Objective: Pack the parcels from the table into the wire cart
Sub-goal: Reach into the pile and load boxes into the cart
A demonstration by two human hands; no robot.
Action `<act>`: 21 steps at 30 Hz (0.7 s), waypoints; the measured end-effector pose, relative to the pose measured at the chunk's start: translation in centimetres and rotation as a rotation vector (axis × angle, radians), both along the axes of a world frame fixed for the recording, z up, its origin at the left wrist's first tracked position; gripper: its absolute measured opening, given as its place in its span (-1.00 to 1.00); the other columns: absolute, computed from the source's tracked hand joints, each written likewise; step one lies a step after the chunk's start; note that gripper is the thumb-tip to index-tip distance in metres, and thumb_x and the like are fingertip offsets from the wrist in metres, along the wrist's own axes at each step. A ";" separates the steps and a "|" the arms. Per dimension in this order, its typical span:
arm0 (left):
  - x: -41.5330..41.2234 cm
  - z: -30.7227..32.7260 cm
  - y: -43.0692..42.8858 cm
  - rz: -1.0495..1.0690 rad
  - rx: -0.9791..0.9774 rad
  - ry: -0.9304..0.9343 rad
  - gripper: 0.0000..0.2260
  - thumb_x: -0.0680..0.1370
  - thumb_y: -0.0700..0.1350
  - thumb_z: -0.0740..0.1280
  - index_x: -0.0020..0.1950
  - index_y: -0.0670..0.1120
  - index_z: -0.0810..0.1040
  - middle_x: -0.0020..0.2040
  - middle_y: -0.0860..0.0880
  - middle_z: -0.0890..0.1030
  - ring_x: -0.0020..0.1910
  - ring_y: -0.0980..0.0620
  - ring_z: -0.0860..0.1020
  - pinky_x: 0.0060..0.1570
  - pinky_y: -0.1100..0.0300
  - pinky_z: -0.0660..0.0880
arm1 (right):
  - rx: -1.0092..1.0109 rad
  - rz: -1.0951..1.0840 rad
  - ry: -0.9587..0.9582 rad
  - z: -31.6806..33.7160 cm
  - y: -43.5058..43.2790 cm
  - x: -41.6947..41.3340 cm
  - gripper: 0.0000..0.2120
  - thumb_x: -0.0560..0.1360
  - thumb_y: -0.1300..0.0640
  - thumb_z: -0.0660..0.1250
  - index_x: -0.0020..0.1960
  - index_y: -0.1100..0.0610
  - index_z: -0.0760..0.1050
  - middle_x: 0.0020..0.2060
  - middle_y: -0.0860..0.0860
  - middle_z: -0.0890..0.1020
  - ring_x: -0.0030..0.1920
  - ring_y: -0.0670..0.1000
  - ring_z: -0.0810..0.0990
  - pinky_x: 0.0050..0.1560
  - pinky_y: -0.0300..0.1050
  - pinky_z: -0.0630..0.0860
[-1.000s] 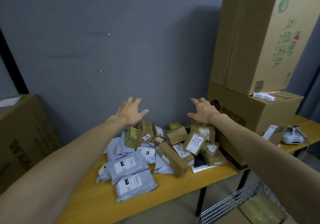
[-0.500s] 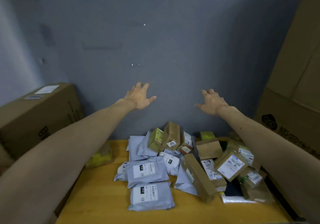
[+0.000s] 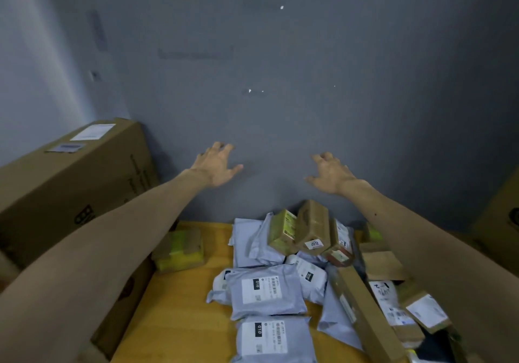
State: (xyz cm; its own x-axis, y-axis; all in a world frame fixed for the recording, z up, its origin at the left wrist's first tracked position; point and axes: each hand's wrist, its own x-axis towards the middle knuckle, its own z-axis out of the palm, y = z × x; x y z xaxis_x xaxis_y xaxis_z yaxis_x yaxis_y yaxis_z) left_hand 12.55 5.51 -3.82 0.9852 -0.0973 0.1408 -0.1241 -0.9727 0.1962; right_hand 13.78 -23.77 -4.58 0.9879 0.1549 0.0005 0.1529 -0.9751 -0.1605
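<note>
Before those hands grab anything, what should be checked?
1. Hands free: left hand and right hand hold nothing, fingers spread. Ok.
2. Parcels reachable: the pile lies on the table below both hands. Ok.
3. Contact with a parcel: neither hand touches one. Not ok.
4. Top parcel steady: the brown box labelled 2012 leans tilted on others. Cannot tell.
5. Where the wire cart stands: out of view. Cannot tell.

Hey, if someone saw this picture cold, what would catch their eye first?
The left hand and right hand reach forward, open and empty, before the grey wall. Below them, grey mailer bags and small brown boxes lie heaped on the yellow table. A large cardboard box stands at the left.
</note>
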 end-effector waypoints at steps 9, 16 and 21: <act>10.6 -6.4 9.0 -0.089 -0.006 0.106 -0.41 0.62 0.21 0.19 0.54 -0.07 0.20 0.52 -0.16 0.24 0.47 -0.19 0.29 0.42 -0.10 0.26 | 0.053 -0.121 0.092 -5.8 6.8 8.6 -0.33 0.61 -0.10 0.23 0.60 0.07 0.03 0.53 0.19 0.16 0.50 0.24 0.20 0.45 0.18 0.25; 15.0 -13.4 13.3 -0.079 0.019 0.222 -0.37 0.61 0.25 0.17 0.56 -0.06 0.17 0.54 -0.15 0.22 0.48 -0.18 0.29 0.42 -0.09 0.26 | 0.049 -0.181 0.203 -13.0 9.9 12.3 -0.33 0.61 -0.07 0.24 0.60 0.10 0.05 0.52 0.22 0.16 0.50 0.26 0.18 0.47 0.18 0.23; 15.8 -19.2 15.9 -0.060 0.035 0.340 -0.31 0.58 0.30 0.20 0.59 -0.03 0.13 0.57 -0.12 0.16 0.51 -0.17 0.23 0.45 -0.10 0.22 | -0.008 -0.212 0.290 -18.2 11.0 14.5 -0.35 0.63 -0.05 0.21 0.60 0.10 0.02 0.53 0.20 0.14 0.50 0.27 0.18 0.46 0.17 0.23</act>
